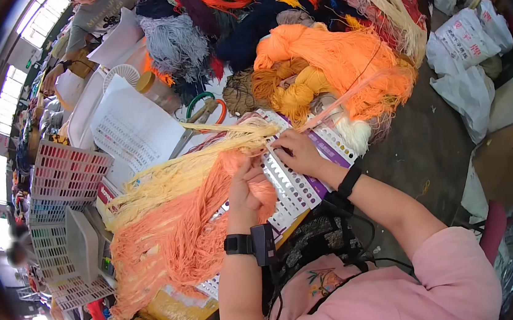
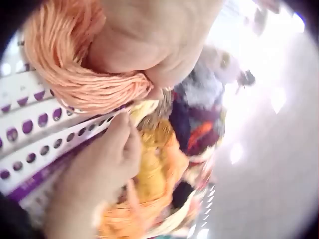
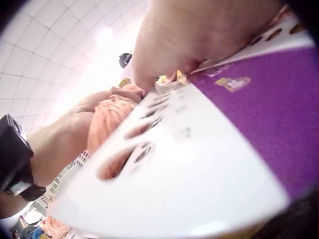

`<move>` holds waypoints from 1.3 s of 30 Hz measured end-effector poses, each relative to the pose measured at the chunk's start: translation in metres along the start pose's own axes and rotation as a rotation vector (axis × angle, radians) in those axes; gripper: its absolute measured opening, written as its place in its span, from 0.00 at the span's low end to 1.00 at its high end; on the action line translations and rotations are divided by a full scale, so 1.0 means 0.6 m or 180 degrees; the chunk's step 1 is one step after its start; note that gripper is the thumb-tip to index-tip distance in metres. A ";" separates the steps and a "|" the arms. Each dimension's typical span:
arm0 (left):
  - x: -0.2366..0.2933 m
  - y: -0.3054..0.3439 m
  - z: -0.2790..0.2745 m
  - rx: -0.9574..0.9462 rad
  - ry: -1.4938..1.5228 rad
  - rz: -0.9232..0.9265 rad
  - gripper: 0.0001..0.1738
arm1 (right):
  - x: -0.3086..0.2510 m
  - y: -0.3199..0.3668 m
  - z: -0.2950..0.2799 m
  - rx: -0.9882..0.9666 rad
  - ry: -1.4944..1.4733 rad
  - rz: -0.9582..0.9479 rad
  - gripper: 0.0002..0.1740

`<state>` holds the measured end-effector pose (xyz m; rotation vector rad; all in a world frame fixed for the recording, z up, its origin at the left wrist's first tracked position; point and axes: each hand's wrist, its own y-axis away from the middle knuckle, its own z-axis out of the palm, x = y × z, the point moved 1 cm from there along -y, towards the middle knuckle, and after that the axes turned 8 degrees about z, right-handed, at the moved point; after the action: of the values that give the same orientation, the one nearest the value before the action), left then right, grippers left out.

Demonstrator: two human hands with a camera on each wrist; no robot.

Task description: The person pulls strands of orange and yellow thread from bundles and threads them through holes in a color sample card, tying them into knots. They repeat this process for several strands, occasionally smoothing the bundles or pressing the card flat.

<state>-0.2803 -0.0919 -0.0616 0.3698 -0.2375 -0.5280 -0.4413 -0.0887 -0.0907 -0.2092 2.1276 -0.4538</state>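
Note:
The left hand (image 1: 244, 189) grips a skein of peach-orange thread (image 2: 65, 74), its strands looped round the hand. Beside it, the right hand (image 1: 300, 153) has its fingers bent at the upper part of a white card with rows of holes (image 3: 199, 169) and a purple band (image 3: 264, 109). In the left wrist view the right hand (image 2: 102, 169) has thumb and fingertip together at the card's row of holes. Its fingertips are partly hidden in the right wrist view, near some pale yellow thread (image 3: 172, 78). Pale yellow strands (image 1: 206, 155) lie beyond the peach skein.
Bright orange (image 1: 346, 65) and mustard skeins (image 1: 296, 94) lie beyond the cards. Scissors (image 1: 203, 116) and a printed sheet (image 1: 133, 125) are at the far left, with sample racks (image 1: 53, 229) further left. White plastic bags (image 1: 465, 47) stand at the right; another person (image 1: 98, 18) is at upper left.

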 end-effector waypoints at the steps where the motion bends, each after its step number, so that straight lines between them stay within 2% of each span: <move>1: 0.003 -0.001 -0.001 -0.0220 0.0029 -0.0080 0.10 | -0.001 -0.001 0.000 -0.0072 -0.0225 0.0161 0.08; 3: 0.007 -0.014 -0.007 -0.0682 0.0100 -0.0254 0.10 | 0.000 -0.002 -0.006 -0.0211 -0.0649 0.0471 0.08; 4: 0.002 -0.025 -0.004 -0.0636 -0.0510 -0.0513 0.07 | 0.006 -0.003 -0.003 -0.0192 -0.0808 0.0533 0.09; 7: -0.031 -0.047 0.003 0.0423 -0.3892 -0.0245 0.05 | 0.015 -0.004 0.004 0.0123 -0.1047 0.0456 0.09; 8: -0.030 -0.041 0.012 0.0324 -0.4157 0.0124 0.07 | 0.013 -0.006 0.001 0.0069 -0.0663 0.0312 0.09; 11: 0.026 0.011 0.056 0.0482 -0.4067 0.0399 0.10 | -0.017 -0.002 0.000 0.0004 0.0283 0.0219 0.15; 12: 0.072 0.034 0.051 0.0637 -0.3907 0.0497 0.10 | -0.013 0.000 0.002 -0.0215 0.0419 0.0371 0.21; 13: 0.134 0.067 0.038 0.0797 -0.3747 0.0597 0.11 | -0.014 0.000 0.002 -0.0183 0.0512 0.0338 0.21; 14: 0.210 0.096 0.005 0.0532 -0.3176 0.0745 0.14 | -0.016 0.000 0.002 -0.0153 0.0600 0.0294 0.21; 15: 0.241 0.135 0.022 0.0655 -0.3087 0.1386 0.14 | -0.019 -0.001 0.004 -0.0124 0.0683 0.0243 0.20; 17: 0.336 0.187 -0.006 0.1018 -0.2474 0.2329 0.15 | -0.019 -0.003 0.006 -0.0151 0.0708 0.0267 0.19; 20: 0.391 0.246 -0.028 0.1900 -0.1797 0.3214 0.15 | -0.021 0.002 0.010 -0.0190 0.0819 0.0252 0.19; 21: 0.395 0.263 -0.037 0.1381 -0.2007 0.2842 0.14 | -0.022 -0.001 0.010 -0.0185 0.0871 0.0238 0.18; 23: 0.347 0.291 -0.038 0.0382 -0.2395 0.2037 0.12 | -0.020 0.001 0.010 -0.0197 0.0884 0.0133 0.19; 25: 0.224 0.296 0.010 0.0213 -0.2492 0.1852 0.11 | -0.014 -0.002 0.014 -0.0198 0.0927 -0.0024 0.20; 26: 0.169 0.293 0.025 0.0367 -0.2373 0.1866 0.12 | -0.019 -0.003 0.016 -0.0115 0.0674 0.0033 0.18; 27: 0.125 0.287 0.034 0.0516 -0.2246 0.1873 0.12 | -0.032 -0.003 0.021 -0.0106 0.0350 0.0074 0.16; 29: 0.074 0.274 0.039 0.0322 -0.1601 0.1748 0.14 | -0.078 0.007 0.023 -0.0119 -0.0276 0.0176 0.12; 30: 0.059 0.271 0.044 0.0223 -0.1559 0.1840 0.16 | -0.126 0.014 0.022 -0.0440 -0.0643 0.0473 0.06; 31: 0.047 0.271 0.049 0.0134 -0.1525 0.1922 0.17 | -0.171 0.024 0.026 -0.0888 -0.1487 0.0991 0.03; 32: 0.039 0.272 0.049 0.0046 -0.1503 0.2001 0.18 | -0.211 0.033 0.029 -0.1237 -0.1839 0.1179 0.04; 35: 0.030 0.276 0.029 -0.0655 -0.1433 0.1548 0.23 | -0.307 0.045 0.032 -0.2349 -0.2836 0.2045 0.06; 36: 0.032 0.279 0.022 -0.0793 -0.1481 0.1499 0.26 | -0.315 0.047 0.036 -0.2396 -0.2901 0.2049 0.06; 39: 0.036 0.303 0.038 -0.0523 -0.1199 0.1619 0.25 | -0.329 0.046 0.040 -0.2464 -0.3195 0.2082 0.05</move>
<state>-0.1888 0.0357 0.0349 0.0381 -0.6282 -0.1075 -0.3097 -0.0065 0.0369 -0.1152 1.1553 0.7471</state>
